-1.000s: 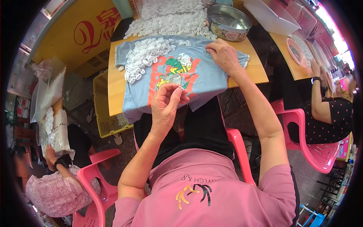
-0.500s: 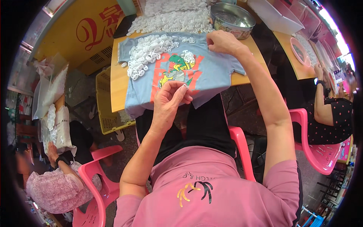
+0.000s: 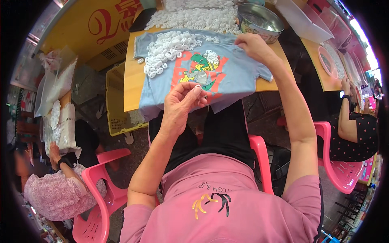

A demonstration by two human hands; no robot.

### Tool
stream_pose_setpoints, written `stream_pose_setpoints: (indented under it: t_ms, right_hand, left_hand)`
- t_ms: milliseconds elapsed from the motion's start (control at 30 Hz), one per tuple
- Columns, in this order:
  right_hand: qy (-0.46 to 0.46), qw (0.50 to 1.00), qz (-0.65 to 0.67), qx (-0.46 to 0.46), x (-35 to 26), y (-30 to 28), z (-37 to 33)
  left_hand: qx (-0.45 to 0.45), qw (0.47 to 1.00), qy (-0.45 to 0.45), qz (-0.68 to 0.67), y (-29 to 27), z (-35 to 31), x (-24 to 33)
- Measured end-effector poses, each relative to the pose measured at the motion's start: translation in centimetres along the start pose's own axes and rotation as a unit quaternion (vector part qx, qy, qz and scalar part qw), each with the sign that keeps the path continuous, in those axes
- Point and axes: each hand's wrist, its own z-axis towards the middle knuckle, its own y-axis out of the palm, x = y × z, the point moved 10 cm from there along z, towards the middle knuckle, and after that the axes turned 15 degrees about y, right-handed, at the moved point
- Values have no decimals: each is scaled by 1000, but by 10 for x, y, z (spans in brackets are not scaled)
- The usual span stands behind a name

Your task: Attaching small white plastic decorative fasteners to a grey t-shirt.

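My left hand [image 3: 183, 100] is raised over the front edge of the table, thumb and fingertips pinched on a small white plastic piece [image 3: 198, 86]. My right hand [image 3: 256, 47] is at the far right of a grey-blue T-shirt [image 3: 239, 77] with a green dinosaur print. Its fingers are bent together and point down toward the cloth; what they hold, if anything, is hidden. A heap of small white oval pieces with holes [image 3: 168, 48] lies on the shirt's left part. A smaller cluster of white pieces [image 3: 210, 56] sits on the print.
More white pieces [image 3: 194, 19] spread across the back of the table [image 3: 131, 89]. A round metal tin [image 3: 265, 25] stands at back right, a black flat object [image 3: 142, 19] at back left. A yellow crate [image 3: 117, 101] is left of the table. Other people sit at both sides.
The view has shifted slightly, so the table and shirt appear farther right and higher. My left hand keeps its pinch; my right hand stays by the shirt's far right edge.
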Motion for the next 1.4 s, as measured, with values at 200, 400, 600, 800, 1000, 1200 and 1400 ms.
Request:
stream_pose_setpoints:
  t_ms: [200,400,600,800,1000,1200,1400]
  right_hand:
    - [50,994,86,52,21,-11,-26]
    - [139,981,118,64,25,-21,-38]
    - [212,931,295,-37,42,-4,-49]
    - [208,813,523,-149,23,14,-67]
    - [185,744,618,-176,0,19,-77]
    - [162,712,656,-188,-18,18,-83]
    - [187,721,650,-147,-7,15,-78]
  left_hand:
    - [-17,999,-3,-27,8,1,0]
    - [-3,999,-18,-35,5,-2,-2]
    - [-10,1000,-16,-17,6,-2,-2]
    - [-9,1000,-18,-16,8,-3,-2]
    - [-15,1000,-15,-21,12,-5,0]
    - [-16,999,-18,-22,14,-4,0]
    - [-16,999,-19,-21,13,-4,-3]
